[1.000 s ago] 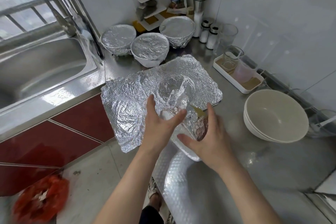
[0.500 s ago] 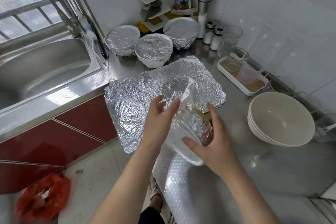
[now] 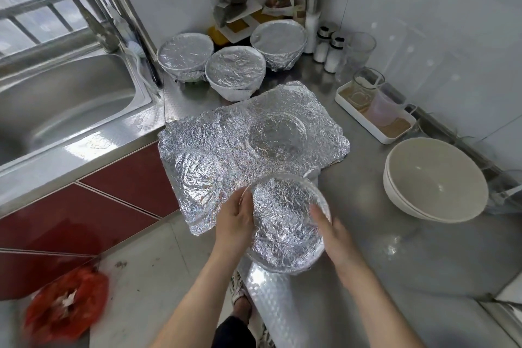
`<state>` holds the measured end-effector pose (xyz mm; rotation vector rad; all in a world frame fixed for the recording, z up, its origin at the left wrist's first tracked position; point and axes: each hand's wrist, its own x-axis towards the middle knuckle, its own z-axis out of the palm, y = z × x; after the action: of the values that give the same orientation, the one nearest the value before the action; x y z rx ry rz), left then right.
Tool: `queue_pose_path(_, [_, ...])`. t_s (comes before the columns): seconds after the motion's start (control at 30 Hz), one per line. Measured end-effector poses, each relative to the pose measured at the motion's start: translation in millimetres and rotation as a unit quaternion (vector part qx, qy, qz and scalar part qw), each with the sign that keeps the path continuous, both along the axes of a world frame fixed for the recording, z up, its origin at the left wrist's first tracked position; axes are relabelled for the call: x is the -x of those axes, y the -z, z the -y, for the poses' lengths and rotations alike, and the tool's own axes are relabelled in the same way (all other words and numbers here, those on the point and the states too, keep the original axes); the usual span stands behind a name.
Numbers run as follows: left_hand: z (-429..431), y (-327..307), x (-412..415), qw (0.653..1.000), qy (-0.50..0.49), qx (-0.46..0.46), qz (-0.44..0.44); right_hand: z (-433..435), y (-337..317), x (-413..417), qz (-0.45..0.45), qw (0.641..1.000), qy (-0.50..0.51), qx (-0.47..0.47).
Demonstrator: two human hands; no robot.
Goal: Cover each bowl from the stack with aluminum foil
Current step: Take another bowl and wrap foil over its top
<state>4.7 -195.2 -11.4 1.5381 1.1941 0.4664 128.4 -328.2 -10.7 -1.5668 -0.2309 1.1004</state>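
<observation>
A bowl wrapped in crinkled foil sits at the counter's front edge, tilted toward me. My left hand grips its left rim and my right hand presses its right side. Behind it lies a large flat foil sheet bearing round bowl imprints. A stack of bare cream bowls stands to the right. Three foil-covered bowls wait at the back near the wall.
A steel sink lies at left. A white tray with glass cups and several shakers line the right wall. A rack of packets stands at the back. A red bag lies on the floor.
The foil has been folded down over the bowl, which now faces me fully wrapped. Both hands have shifted lower to grip its sides.
</observation>
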Motion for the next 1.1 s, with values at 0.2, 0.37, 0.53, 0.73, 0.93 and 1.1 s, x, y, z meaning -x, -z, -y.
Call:
queue_pose_path(0.2, [2.4,11.0,-0.7,0.999,0.015,-0.015,-0.038,-10.4,-5.2,-24.5,0.140,0.986,0.046,0.072])
queue_pose_path(0.37, [-2.7,9.4,-6.1,0.996,0.033,-0.063,-0.050,-43.5,-18.1,-50.5,0.117,0.984,-0.041,0.128])
queue_pose_path(0.53, [-0.1,16.5,-10.2,0.995,0.033,-0.081,-0.040,-57.3,-16.0,-54.0,0.136,0.978,-0.085,0.131])
queue_pose_path(0.73, [0.7,13.0,-12.9,0.993,0.044,-0.102,-0.047,-55.3,-10.6,-50.0,0.198,0.953,-0.197,0.121])
queue_pose_path(0.93, [1.9,12.4,-15.5,0.992,0.048,-0.106,-0.051,-53.3,-17.5,-50.0,0.255,0.927,-0.247,0.119])
queue_pose_path(1.1, [0.0,13.7,-16.1,0.991,0.058,-0.109,-0.047,-54.0,-15.0,-55.6,0.243,0.929,-0.253,0.117])
